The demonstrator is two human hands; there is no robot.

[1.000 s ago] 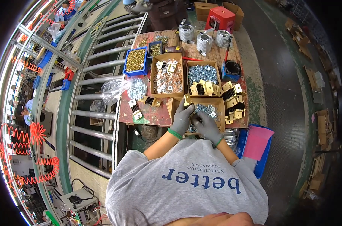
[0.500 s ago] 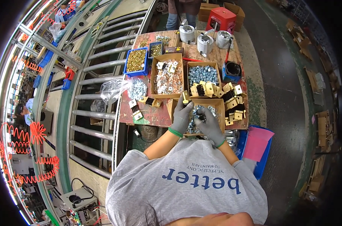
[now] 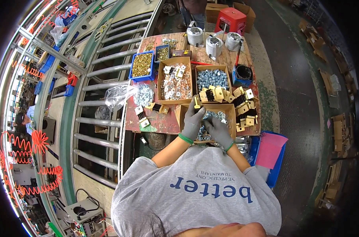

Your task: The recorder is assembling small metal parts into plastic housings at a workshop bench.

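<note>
My left hand (image 3: 192, 123), in a grey glove, is closed around a brass-coloured metal bracket (image 3: 197, 103) held upright over a cardboard box (image 3: 227, 107). Silver washers and similar small hardware (image 3: 219, 115) lie in that box. My right hand (image 3: 220, 131), gloved too, hangs over the box with fingers bent together beside the left hand. What its fingertips hold, if anything, is hidden. Several brass brackets with black middles (image 3: 211, 94) lie piled just beyond the box, and more brackets (image 3: 246, 103) lie to its right.
Farther back stand a box of blue-silver nuts (image 3: 213, 79), a box of copper and silver pieces (image 3: 175, 85) and a blue bin of brass hardware (image 3: 142, 65). Ribbed silver cylinders (image 3: 214, 47) stand at the table's far end. A roller conveyor (image 3: 96, 120) runs left; a dark pot (image 3: 243, 73) sits right.
My right hand has shifted slightly left and down, its fingers drawing closer to the left hand. The left hand still grips the bracket, turned slightly.
</note>
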